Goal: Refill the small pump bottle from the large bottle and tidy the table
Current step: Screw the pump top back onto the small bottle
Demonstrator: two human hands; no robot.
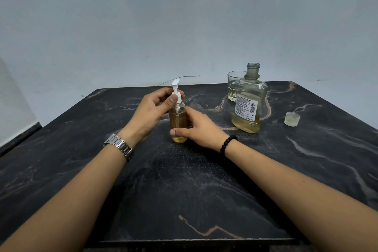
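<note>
The small pump bottle (178,122) stands upright at the table's centre, filled with amber liquid almost to its shoulder. My right hand (196,127) wraps around its lower body. My left hand (152,110) pinches the white pump collar (177,96) at the neck, with the nozzle pointing up behind it. The large bottle (248,104) stands to the right, uncapped, with pale yellow liquid filling roughly its bottom third. Its clear cap (292,119) lies on the table further right.
A drinking glass (232,86) with a little liquid stands right behind the large bottle near the far edge. The dark marble table (184,190) ends at a pale wall at the back. A thin wire (184,77) runs along the wall behind the table.
</note>
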